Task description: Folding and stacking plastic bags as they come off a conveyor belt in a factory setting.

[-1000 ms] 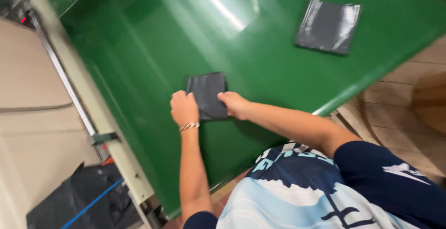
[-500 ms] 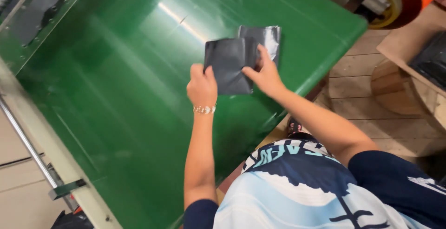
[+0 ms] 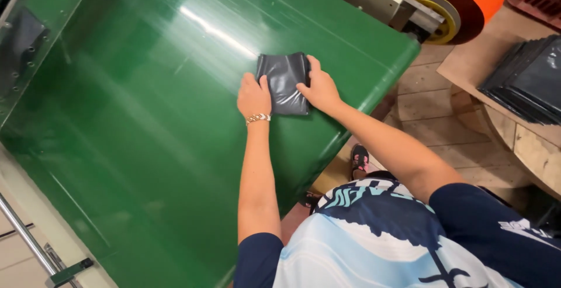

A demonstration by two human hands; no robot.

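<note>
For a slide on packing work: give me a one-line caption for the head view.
Left hand and right hand press a folded dark grey plastic bag flat on the glossy green conveyor belt.

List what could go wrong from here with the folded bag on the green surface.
The folded dark grey plastic bag looks glossy and lies on a shiny green surface, so it may slide or spring open under the left hand and right hand. It also sits near the surface's edge and might slip off.
</note>
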